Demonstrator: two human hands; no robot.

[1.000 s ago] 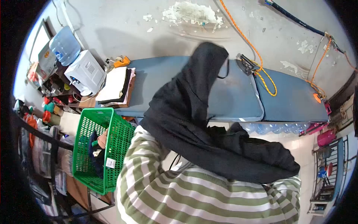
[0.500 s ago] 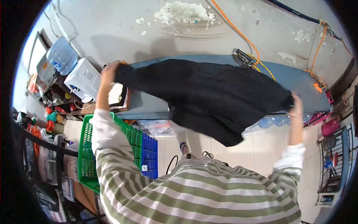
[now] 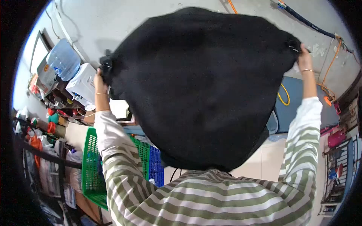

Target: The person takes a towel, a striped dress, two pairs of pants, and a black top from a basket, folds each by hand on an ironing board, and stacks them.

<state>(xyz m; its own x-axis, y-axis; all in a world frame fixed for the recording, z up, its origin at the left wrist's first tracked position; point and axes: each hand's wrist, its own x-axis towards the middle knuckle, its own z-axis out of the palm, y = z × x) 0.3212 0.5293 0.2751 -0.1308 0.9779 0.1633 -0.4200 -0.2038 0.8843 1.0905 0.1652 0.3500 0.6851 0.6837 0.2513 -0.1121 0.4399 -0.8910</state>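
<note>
A large black cloth is spread wide in front of me, raised up against the wall and billowing. Its left edge is bunched in my left hand, whose fingers are mostly behind the fabric. My right hand grips the bunched upper right edge of the cloth. The lower part of the cloth hangs down to my striped shirt. Most of the blue-grey table is hidden behind the cloth.
Green and blue plastic baskets stand at the lower left. A white water dispenser with a blue bottle is at the left. A yellow cord lies on the table; an orange cord hangs at the right.
Both hands have moved up and slightly outward. The black cloth has risen and opened from a drooping strip into a broad sheet that covers much more of the view.
</note>
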